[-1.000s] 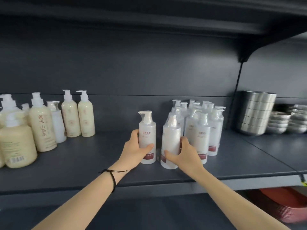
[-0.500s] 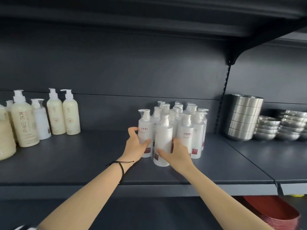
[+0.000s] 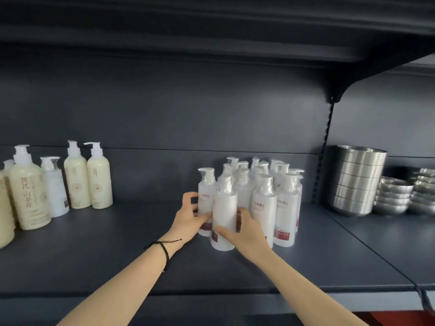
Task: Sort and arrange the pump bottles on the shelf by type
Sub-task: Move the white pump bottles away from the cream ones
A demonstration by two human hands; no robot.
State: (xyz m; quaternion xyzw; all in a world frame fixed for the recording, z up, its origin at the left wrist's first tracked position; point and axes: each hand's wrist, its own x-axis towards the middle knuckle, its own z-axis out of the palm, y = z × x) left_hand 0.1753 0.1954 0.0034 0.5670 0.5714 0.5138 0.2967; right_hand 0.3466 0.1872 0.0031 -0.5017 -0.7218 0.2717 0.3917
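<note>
On the dark shelf (image 3: 94, 255), left hand (image 3: 190, 217) grips rear bottle (image 3: 206, 196), right hand (image 3: 244, 231) front bottle (image 3: 224, 212).

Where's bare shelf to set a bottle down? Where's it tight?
Free: dark grey shelf board between the cream pump bottles and the white pump-bottle cluster; also between that cluster and the stacked steel bowls. Tight: the cluster, where left hand and right hand each grip a bottle.

Both forearms (image 3: 117, 290) are bare. A thin black cord bracelet (image 3: 165, 250) circles the left wrist (image 3: 174, 242) just behind the left grip (image 3: 190, 218), one loose strand with a tiny knot lying toward that grip
</note>
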